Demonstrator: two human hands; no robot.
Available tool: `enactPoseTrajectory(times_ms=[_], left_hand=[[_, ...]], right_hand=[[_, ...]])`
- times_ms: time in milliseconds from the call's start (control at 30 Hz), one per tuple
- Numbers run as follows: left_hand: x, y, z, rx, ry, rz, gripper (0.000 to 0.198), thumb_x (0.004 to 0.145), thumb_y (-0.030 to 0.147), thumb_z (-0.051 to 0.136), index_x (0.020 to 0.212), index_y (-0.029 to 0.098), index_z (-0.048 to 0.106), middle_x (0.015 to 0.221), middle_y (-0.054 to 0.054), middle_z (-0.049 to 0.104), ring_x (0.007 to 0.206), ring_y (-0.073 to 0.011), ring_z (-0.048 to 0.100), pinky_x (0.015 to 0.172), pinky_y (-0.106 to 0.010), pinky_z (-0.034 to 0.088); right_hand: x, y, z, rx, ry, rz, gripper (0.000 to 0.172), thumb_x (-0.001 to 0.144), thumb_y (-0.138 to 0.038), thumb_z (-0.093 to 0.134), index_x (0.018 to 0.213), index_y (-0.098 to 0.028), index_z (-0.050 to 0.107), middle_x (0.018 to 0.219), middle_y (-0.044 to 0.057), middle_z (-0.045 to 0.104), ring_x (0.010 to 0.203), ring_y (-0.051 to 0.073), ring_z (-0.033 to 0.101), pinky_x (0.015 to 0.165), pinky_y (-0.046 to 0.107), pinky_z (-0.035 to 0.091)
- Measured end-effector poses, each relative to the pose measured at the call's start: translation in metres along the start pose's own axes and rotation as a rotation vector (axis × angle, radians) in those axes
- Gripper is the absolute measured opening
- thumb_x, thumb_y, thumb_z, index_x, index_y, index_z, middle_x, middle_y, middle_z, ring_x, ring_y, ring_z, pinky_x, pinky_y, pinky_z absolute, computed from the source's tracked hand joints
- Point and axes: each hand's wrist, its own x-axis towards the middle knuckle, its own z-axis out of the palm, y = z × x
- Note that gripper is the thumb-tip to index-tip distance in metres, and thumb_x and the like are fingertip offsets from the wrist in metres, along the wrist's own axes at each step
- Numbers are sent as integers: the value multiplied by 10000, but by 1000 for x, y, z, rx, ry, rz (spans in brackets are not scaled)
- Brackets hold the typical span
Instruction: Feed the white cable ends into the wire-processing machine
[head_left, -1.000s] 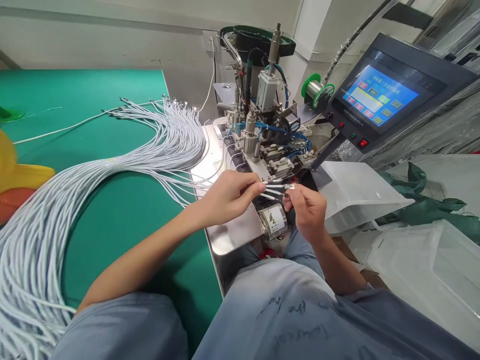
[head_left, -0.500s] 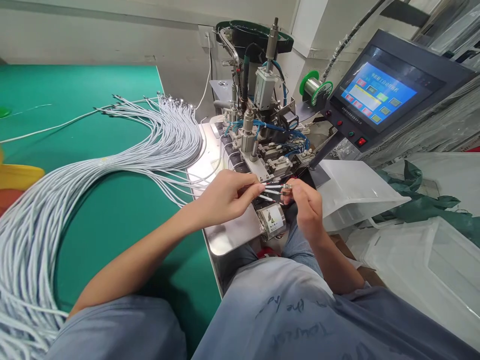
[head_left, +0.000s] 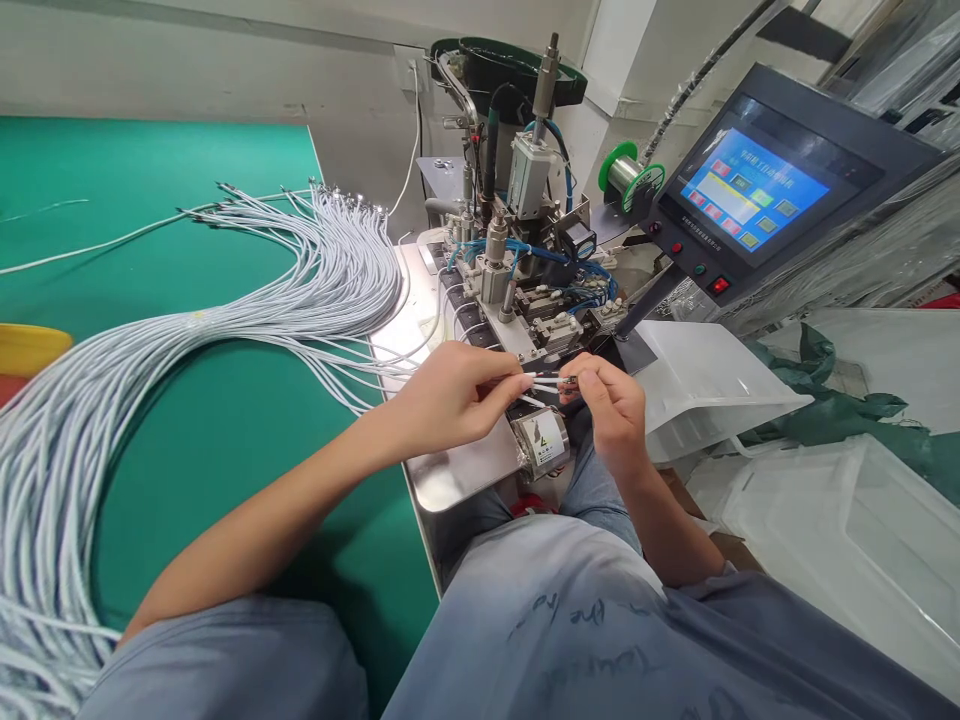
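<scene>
My left hand (head_left: 450, 395) pinches the ends of a few thin white wires (head_left: 546, 382) between thumb and fingers. My right hand (head_left: 611, 405) pinches the tips of the same wires, right beside the left. Both hands hover over the front end of a small soldering machine (head_left: 525, 260) on a steel plate (head_left: 457, 470). A big bundle of white wires (head_left: 225, 330) fans across the green mat (head_left: 187, 440) to my left, and its strands run toward my left hand.
A touch screen panel (head_left: 757, 190) with buttons stands at the right. A solder spool (head_left: 626, 175) sits behind the machine. White plastic trays (head_left: 705, 385) and clear bags lie to the right. A yellow object (head_left: 26, 345) shows at the left edge.
Both hands have drawn slightly closer together on the wire ends; the view has shifted a little to the right. The wires stay pinched in both hands.
</scene>
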Motion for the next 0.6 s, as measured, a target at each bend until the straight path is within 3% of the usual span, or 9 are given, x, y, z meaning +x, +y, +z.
enactPoseTrajectory(times_ms=[133, 267, 600], left_hand=[[0, 1, -1, 20, -41, 3, 370, 898, 280, 420, 550, 171, 359, 450, 51, 317, 429, -63, 273, 455, -223, 218], [0, 2, -1, 61, -88, 2, 348, 913, 274, 375, 580, 176, 382, 457, 47, 349, 429, -76, 294, 480, -238, 220], [0, 1, 1, 82, -131, -6, 362, 921, 303, 338, 580, 183, 319, 460, 39, 334, 425, -86, 288, 486, -252, 198]], right_hand=[[7, -3, -2, -56, -74, -69, 229, 895, -334, 437, 828, -189, 601, 802, 31, 564, 750, 146, 525, 657, 293, 434], [11, -4, 1, -110, -92, -136, 241, 888, -281, 464, 687, -185, 557, 710, 11, 541, 718, 138, 512, 681, 301, 415], [9, -6, 7, -6, -118, 37, 300, 903, -322, 428, 663, -173, 529, 649, -8, 477, 626, 108, 444, 586, 257, 371]])
